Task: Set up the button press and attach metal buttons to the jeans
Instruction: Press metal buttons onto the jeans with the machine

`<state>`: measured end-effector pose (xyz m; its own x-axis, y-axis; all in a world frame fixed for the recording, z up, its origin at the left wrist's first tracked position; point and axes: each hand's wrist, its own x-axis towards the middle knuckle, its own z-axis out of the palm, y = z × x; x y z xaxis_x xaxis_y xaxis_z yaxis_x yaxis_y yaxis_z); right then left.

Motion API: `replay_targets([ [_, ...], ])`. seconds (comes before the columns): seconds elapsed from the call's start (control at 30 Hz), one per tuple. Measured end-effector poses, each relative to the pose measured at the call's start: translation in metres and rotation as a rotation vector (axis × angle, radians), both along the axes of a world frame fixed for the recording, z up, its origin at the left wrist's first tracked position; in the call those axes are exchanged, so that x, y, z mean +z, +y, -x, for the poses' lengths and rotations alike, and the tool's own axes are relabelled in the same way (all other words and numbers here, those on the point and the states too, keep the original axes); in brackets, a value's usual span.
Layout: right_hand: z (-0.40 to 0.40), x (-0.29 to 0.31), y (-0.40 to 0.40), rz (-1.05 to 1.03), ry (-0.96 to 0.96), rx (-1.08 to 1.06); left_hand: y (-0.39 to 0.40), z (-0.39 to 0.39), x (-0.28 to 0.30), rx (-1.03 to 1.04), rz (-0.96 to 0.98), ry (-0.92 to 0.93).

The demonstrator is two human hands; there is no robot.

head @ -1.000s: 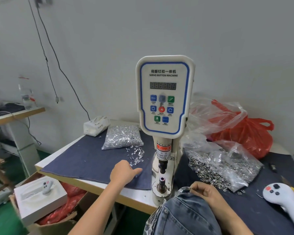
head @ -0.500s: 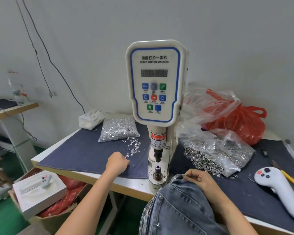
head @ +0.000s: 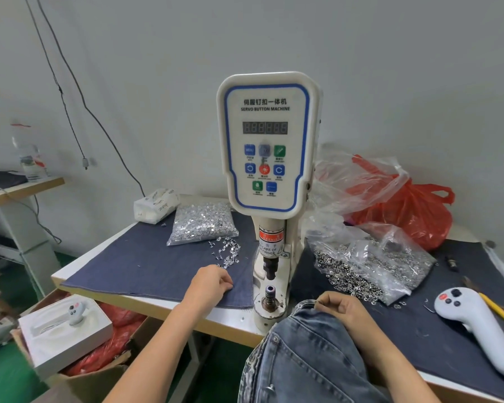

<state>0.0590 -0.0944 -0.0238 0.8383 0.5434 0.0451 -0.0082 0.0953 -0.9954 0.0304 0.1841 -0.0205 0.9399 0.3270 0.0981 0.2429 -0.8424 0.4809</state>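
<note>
The white servo button machine (head: pixel 266 146) stands at the table's front edge, its upper punch (head: pixel 269 269) raised above the bare lower die (head: pixel 269 295). My left hand (head: pixel 211 283) rests on the dark cloth just left of the die, fingertips pinched together as on a small tack from the loose tacks (head: pixel 227 253) behind it. My right hand (head: pixel 341 308) pinches the waistband of the blue jeans (head: pixel 303 359), right of the die, not over it.
A clear bag of tacks (head: pixel 201 222) lies left of the machine, an open bag of metal buttons (head: pixel 367 266) right, and a red plastic bag (head: pixel 405 210) behind that. A white controller (head: pixel 474 324) and a yellow pencil (head: pixel 501 312) lie far right. A tissue pack (head: pixel 156 205) sits at the back left.
My left hand has drawn back from the loose tacks with its fingers now curled, ending nearer the die. My right hand keeps its hold on the waistband.
</note>
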Motion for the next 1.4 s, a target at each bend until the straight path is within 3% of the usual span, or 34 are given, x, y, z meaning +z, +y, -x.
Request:
replay_targets([
  [0.17,0.0,-0.001,-0.001,0.005,0.001,-0.003,0.001,0.007,-0.007,-0.033,-0.099,-0.166],
  [0.33,0.0,0.0,-0.001,0.026,-0.019,-0.002,0.011,0.012,-0.007,-0.086,0.013,-0.073],
  [0.47,0.0,0.0,-0.001,0.026,-0.016,0.0,0.019,0.014,-0.005,0.052,0.135,-0.165],
  [0.8,0.0,-0.001,0.0,0.02,0.003,-0.003,0.016,0.011,-0.012,-0.002,0.139,-0.133],
  [1.07,0.0,-0.001,0.0,0.007,0.024,0.006,0.021,0.005,-0.015,0.093,0.165,-0.201],
  [1.2,-0.002,-0.002,0.0,0.0,0.033,0.008,0.037,-0.009,-0.009,0.208,0.063,-0.251],
  [1.4,-0.004,-0.005,-0.001,-0.004,0.046,0.01,0.038,-0.041,-0.005,-0.004,-0.089,-0.055],
])
